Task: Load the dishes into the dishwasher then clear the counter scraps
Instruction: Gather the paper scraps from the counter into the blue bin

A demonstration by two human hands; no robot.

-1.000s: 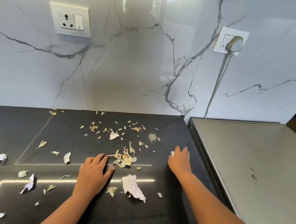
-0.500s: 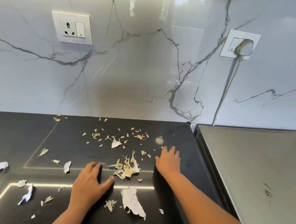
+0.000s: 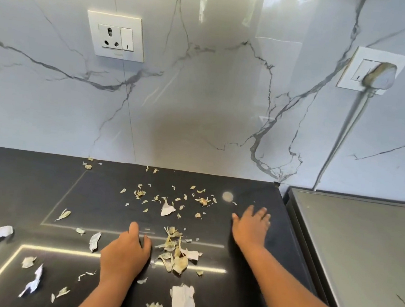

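Your fingers are lying flat and straight, gripping nothing: the left hand (image 3: 124,255) is walling the scrap pile (image 3: 176,253) mid-counter, while the right hand (image 3: 251,227) is reaching near the counter's (image 3: 18,184) right edge, likely to rake the loose flakes (image 3: 166,199) by the back edge inward.

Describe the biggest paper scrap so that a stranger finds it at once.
Start at the dark counter and go to its near edge, between the two forearms. The paper scrap lies there, white and long, far larger than the small yellowish peels beyond it.
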